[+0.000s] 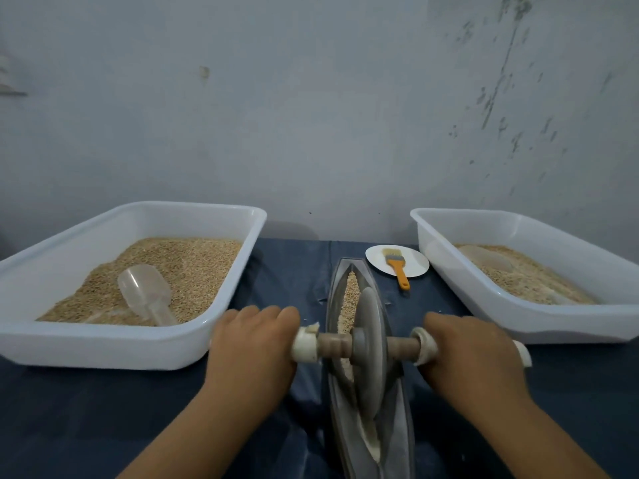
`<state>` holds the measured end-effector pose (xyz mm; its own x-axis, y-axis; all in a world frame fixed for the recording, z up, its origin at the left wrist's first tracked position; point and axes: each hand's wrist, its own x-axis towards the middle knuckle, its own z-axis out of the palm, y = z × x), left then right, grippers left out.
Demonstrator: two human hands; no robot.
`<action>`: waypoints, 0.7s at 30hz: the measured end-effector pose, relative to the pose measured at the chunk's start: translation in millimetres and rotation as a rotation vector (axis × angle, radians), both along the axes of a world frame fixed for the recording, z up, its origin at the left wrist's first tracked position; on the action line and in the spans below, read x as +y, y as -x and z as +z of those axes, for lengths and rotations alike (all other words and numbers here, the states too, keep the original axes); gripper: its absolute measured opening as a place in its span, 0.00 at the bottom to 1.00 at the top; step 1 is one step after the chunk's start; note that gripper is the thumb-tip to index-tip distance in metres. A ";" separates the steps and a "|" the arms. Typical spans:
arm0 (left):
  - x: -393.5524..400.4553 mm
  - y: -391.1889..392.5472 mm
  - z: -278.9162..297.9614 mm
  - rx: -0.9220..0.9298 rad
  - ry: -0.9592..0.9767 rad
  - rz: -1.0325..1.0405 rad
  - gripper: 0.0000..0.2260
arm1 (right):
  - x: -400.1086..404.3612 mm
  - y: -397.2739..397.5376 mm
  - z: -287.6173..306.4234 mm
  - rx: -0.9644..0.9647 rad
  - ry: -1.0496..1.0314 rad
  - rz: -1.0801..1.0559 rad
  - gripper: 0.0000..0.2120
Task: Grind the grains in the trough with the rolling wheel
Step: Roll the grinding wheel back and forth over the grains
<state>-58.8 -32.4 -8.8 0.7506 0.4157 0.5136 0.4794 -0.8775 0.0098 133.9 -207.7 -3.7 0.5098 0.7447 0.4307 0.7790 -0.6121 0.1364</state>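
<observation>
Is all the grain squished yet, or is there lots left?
Partly. Pale powder lies at the trough's near end. The left hand and right hand grip the wheel's handles mid-trough. Whole grains ahead look unground.

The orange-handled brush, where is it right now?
In the head view it lies on the small white plate at the back, right of the trough's far end and left of the right tub: brush.

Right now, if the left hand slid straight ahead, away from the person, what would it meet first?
Most likely the near right corner of the left white tray of grain: the left hand, gripping the wheel's axle handle, sits just before it. Depth is unclear.
</observation>
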 end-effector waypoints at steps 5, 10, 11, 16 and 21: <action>17.3 -29.1 2.1 0.057 -0.001 0.166 0.09 | 28.1 -15.9 5.4 0.117 0.010 -0.035 0.14; 0.4 4.9 -10.8 -0.011 0.036 0.038 0.15 | 2.6 9.3 5.8 -0.057 0.014 -0.041 0.18; -2.4 11.8 -13.6 -0.021 0.024 0.010 0.17 | -4.9 13.7 4.0 -0.100 -0.013 0.011 0.20; -2.3 12.2 -7.1 -0.026 -0.012 -0.025 0.17 | -10.4 9.3 -1.0 -0.040 -0.004 0.013 0.20; 9.2 -30.3 12.3 0.059 -0.064 0.127 0.07 | 20.8 -16.4 -3.4 0.261 -0.007 -0.075 0.07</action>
